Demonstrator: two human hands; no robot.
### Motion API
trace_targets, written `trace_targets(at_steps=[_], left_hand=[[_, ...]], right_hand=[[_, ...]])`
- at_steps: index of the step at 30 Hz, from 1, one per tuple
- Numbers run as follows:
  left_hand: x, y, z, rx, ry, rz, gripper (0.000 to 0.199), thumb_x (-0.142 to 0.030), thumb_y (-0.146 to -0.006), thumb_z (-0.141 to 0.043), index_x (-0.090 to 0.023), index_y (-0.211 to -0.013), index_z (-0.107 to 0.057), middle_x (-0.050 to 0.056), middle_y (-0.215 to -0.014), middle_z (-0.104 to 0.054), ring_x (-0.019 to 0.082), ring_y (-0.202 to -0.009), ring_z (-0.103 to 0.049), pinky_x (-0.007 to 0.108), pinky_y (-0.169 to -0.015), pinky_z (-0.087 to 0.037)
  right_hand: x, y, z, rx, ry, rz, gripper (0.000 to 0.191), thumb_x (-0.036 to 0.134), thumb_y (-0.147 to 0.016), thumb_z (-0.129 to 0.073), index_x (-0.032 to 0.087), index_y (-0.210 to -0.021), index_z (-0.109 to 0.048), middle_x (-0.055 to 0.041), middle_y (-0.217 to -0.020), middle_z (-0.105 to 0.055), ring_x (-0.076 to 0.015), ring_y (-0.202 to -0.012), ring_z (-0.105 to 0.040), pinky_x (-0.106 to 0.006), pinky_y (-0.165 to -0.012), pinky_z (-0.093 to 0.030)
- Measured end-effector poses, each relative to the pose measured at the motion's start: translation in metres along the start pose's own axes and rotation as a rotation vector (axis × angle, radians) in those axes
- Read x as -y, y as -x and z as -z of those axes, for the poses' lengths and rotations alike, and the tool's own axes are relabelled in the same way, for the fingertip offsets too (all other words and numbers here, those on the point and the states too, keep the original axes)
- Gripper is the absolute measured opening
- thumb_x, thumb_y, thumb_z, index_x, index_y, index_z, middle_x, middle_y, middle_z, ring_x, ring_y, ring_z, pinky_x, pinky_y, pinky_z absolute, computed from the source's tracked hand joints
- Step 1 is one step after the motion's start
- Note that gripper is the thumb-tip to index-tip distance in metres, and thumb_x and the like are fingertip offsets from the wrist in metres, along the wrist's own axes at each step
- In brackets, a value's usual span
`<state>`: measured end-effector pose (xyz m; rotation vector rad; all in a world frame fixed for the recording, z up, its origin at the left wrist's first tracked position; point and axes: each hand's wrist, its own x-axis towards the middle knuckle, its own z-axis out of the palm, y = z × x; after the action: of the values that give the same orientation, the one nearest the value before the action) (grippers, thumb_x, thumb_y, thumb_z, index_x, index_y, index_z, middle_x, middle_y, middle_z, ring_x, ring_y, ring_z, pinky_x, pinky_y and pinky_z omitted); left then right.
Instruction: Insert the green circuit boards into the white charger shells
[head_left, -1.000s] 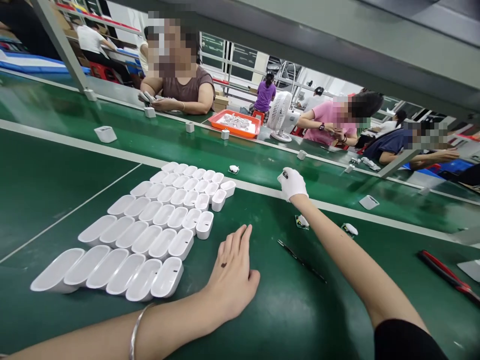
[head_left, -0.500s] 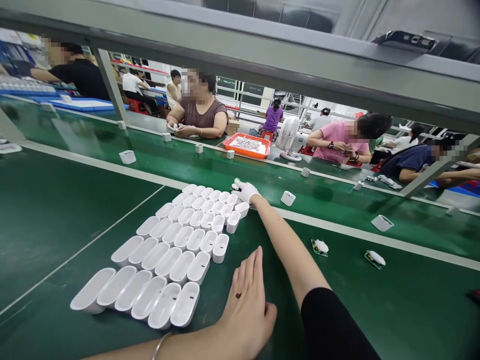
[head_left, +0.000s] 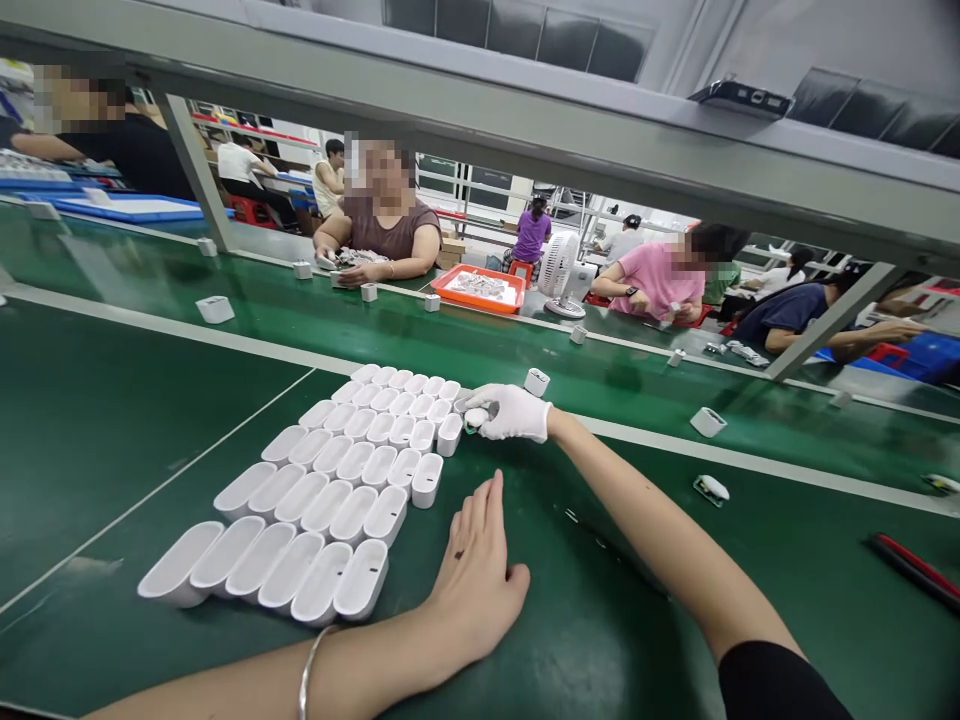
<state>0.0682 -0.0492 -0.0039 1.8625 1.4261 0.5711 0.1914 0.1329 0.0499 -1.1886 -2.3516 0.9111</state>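
Glossy green benchtop point(head_left: 585, 630) is lined with smooth white oval cups point(head_left: 304, 495); beside them, a white-topped green circuit board point(head_left: 474, 421) is pinched by the white-gloved right hand point(head_left: 514, 412); the bare left hand point(head_left: 480, 575) is held flat, empty.

The worktop point(head_left: 135, 420) is deep green, crossed by a pale grey stripe point(head_left: 150, 324) and a thin whitish line point(head_left: 161, 488). The cups point(head_left: 325, 505) are plain white, a few with small dark slots point(head_left: 374, 570). The right grip point(head_left: 514, 412) is gloved in white; its circuit piece point(head_left: 475, 418) shows white over green. The bracelet point(head_left: 306, 675) is silver, the sleeve point(head_left: 776, 685) black. Beyond, the tray point(head_left: 480, 302) is orange-red, the fan point(head_left: 559, 270) white, the shirts brown point(head_left: 397, 235), purple point(head_left: 534, 237) and pink point(head_left: 664, 280).
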Motion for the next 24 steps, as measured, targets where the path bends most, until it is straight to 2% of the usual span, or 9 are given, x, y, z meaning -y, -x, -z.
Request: trace_targets(at_steps=[5, 11, 13, 16, 20, 22, 24], left_hand=[[0.003, -0.002, 0.000, -0.067, 0.041, 0.006, 0.086, -0.017, -0.078, -0.046, -0.023, -0.149, 0.001, 0.010, -0.157, -0.009, 0.031, -0.145, -0.003, 0.053, -0.115, -0.012], [0.000, -0.003, 0.001, -0.111, 0.013, -0.057, 0.082, -0.016, -0.078, -0.044, -0.022, -0.148, -0.003, 0.012, -0.149, -0.020, 0.030, -0.140, -0.022, 0.051, -0.113, -0.021], [-0.001, -0.003, 0.001, -0.112, 0.030, -0.050, 0.081, -0.016, -0.077, -0.044, -0.022, -0.148, -0.005, 0.012, -0.148, -0.021, 0.030, -0.139, -0.023, 0.051, -0.112, -0.024], [-0.001, -0.004, 0.002, -0.146, 0.068, -0.060, 0.080, -0.014, -0.077, -0.044, -0.022, -0.147, -0.006, 0.011, -0.148, -0.020, 0.029, -0.139, -0.021, 0.051, -0.110, -0.027], [0.001, -0.005, 0.003, -0.267, 0.073, -0.101, 0.079, -0.011, -0.078, -0.043, -0.025, -0.146, -0.005, 0.011, -0.147, -0.021, 0.028, -0.139, -0.021, 0.051, -0.111, -0.025], [0.004, -0.006, 0.002, -0.251, 0.079, -0.131, 0.079, -0.011, -0.080, -0.042, -0.026, -0.147, -0.003, 0.010, -0.147, -0.024, 0.027, -0.137, -0.025, 0.051, -0.110, -0.025], [0.007, -0.007, 0.000, -0.164, 0.094, -0.145, 0.076, -0.013, -0.081, -0.045, -0.026, -0.147, -0.009, 0.010, -0.141, -0.036, 0.027, -0.132, -0.035, 0.049, -0.107, -0.031]], right_hand=[[-0.002, 0.011, 0.000, 0.033, 0.064, -0.032, 0.049, 0.007, -0.057, -0.060, 0.017, -0.105, -0.068, 0.0016, -0.074, -0.066, -0.0117, -0.060, -0.055, -0.020, -0.053, -0.043], [-0.011, 0.014, -0.029, 0.020, 0.131, 0.003, 0.050, 0.001, -0.052, -0.060, 0.018, -0.099, -0.063, 0.0016, -0.084, -0.063, -0.0141, -0.075, -0.058, -0.021, -0.065, -0.046], [-0.009, 0.012, -0.036, 0.022, 0.142, 0.012, 0.046, 0.001, -0.053, -0.060, 0.017, -0.095, -0.063, 0.0022, -0.082, -0.062, -0.0142, -0.077, -0.057, -0.021, -0.068, -0.046], [-0.002, 0.022, -0.034, 0.024, 0.145, 0.016, 0.044, 0.000, -0.055, -0.057, 0.017, -0.095, -0.062, 0.0026, -0.079, -0.060, -0.0131, -0.073, -0.056, -0.020, -0.064, -0.045], [0.012, 0.073, -0.023, 0.068, 0.146, 0.027, 0.049, -0.002, -0.054, -0.053, 0.019, -0.097, -0.062, 0.0044, -0.077, -0.057, -0.0099, -0.065, -0.054, -0.017, -0.055, -0.042], [0.020, 0.109, -0.022, 0.123, 0.149, 0.053, 0.052, -0.002, -0.053, -0.052, 0.021, -0.099, -0.060, 0.0053, -0.080, -0.057, -0.0087, -0.064, -0.053, -0.016, -0.053, -0.041], [0.028, 0.144, -0.024, 0.197, 0.130, 0.087, 0.048, -0.001, -0.055, -0.052, 0.022, -0.097, -0.059, 0.0053, -0.082, -0.057, -0.0085, -0.064, -0.053, -0.016, -0.053, -0.042]])
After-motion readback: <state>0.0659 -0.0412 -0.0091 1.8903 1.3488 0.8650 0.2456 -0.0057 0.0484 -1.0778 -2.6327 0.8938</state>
